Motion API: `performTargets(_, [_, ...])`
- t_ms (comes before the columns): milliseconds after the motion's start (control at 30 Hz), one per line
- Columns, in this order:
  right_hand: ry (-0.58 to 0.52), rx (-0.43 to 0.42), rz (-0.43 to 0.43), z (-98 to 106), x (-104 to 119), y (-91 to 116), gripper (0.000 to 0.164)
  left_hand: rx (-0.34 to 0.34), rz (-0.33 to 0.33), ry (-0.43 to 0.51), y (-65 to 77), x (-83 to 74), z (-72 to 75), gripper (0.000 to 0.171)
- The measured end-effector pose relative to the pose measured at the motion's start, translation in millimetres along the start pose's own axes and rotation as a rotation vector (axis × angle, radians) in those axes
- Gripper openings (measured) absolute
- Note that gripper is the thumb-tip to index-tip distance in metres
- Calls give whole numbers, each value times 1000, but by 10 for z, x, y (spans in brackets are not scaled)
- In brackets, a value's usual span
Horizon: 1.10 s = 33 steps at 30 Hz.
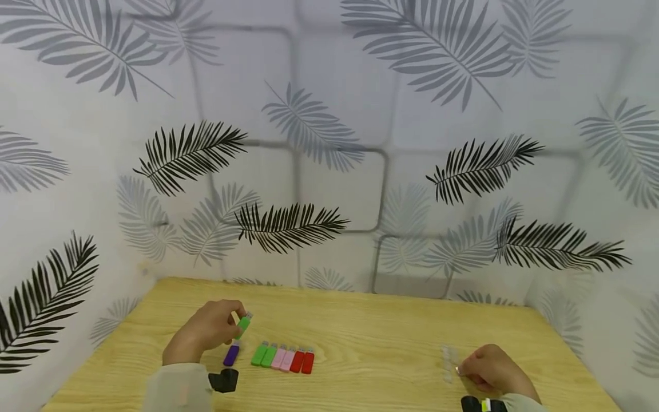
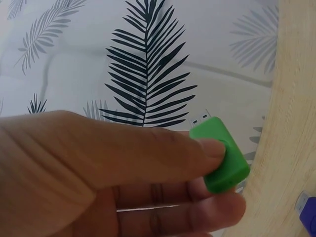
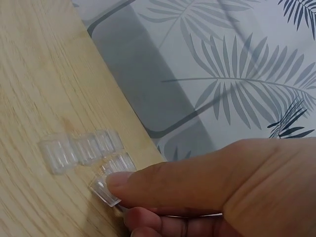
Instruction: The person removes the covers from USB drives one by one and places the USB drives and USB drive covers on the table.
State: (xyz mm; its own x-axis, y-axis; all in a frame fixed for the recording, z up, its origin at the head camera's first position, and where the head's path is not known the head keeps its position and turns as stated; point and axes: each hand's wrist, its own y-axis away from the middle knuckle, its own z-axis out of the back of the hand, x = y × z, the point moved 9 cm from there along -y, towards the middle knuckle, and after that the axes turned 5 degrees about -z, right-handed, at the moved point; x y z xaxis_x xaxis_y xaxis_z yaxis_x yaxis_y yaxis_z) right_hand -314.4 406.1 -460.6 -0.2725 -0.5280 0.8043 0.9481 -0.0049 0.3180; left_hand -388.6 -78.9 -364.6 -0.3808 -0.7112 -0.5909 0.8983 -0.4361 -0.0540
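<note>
Between the thumb and fingers of my left hand (image 1: 206, 327) is a green USB flash drive (image 2: 231, 160), raised over the table with its bare metal plug pointing up and away. Below that hand lies a purple flash drive (image 1: 231, 354). Just right of it is a side-by-side row: two green drives (image 1: 259, 353), two pink drives (image 1: 278, 357) and two red drives (image 1: 308, 363), plugs facing the back. On the right, my right hand (image 1: 491, 368) pinches a clear plastic cap (image 3: 104, 192) at table height. Several more clear caps (image 3: 59, 153) lie beside its fingertips.
Everything lies on a light wood-grain table (image 1: 370, 343). Behind it and along both sides hangs a pale curtain (image 1: 334, 189) printed with grey and black leaves. The wide middle stretch of table separates the row of drives from the caps.
</note>
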Motion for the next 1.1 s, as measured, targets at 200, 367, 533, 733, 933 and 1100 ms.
performTargets(200, [-26,20,-10,-15,-46,-11,41,4,19,9,-19,3,-43,20])
performTargets(367, [-41,19,-39,-18,-74,-8,37,3,22,13,-15,20,-63,20])
performTargets(533, [-25,-3,-65,8,-96,-3,29,7,26,18,-12,50,-81,20])
performTargets(733, [-15,-3,-65,13,-101,-18,30,22,53,5,-32,98,-120,21])
performTargets(933, [-20,-16,-90,9,-133,-46,27,49,85,-20,-35,138,-228,20])
performTargets(1100, [-20,-3,-104,-8,-149,-73,34,71,129,13,-42,180,-335,17])
